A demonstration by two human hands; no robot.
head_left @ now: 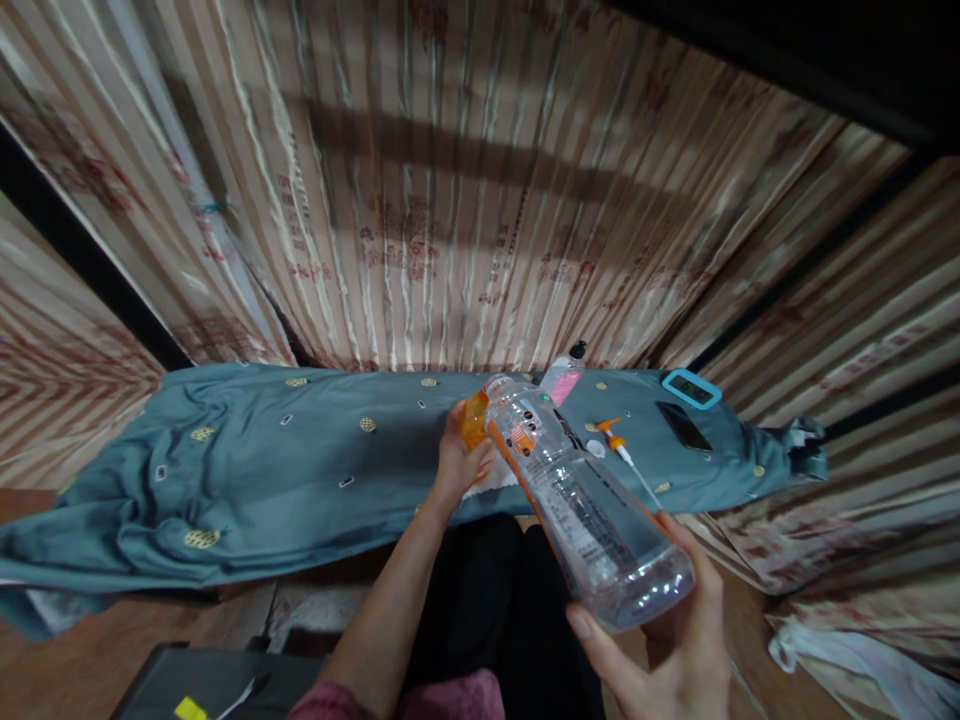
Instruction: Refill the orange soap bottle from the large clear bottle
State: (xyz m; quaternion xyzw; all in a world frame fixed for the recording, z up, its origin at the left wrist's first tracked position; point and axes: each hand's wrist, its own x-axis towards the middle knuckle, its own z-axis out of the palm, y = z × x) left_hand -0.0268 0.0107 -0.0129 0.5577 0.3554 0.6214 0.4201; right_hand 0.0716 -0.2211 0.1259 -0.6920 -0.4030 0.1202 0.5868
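Note:
My right hand (667, 640) grips a large clear plastic bottle (600, 510) near its base, thumb on one side and fingers on the other. The bottle is tilted, base toward me and neck down to the left. Its mouth meets or nearly meets an orange, see-through container (474, 420); I cannot tell whether they touch. My left hand (454, 465) is wrapped round that container, hiding much of it. Right of the clear bottle lies an orange-and-white pump top (615, 438) with a long tube, beside a small whitish disc (595, 449).
A teal cloth with pineapple prints (255, 450) covers the long narrow table. Behind stands a clear bottle with a black top and pink label (561, 380). A dark phone (684, 427) and a blue-rimmed device (691, 389) lie at right. Striped curtains (420, 220) hang around.

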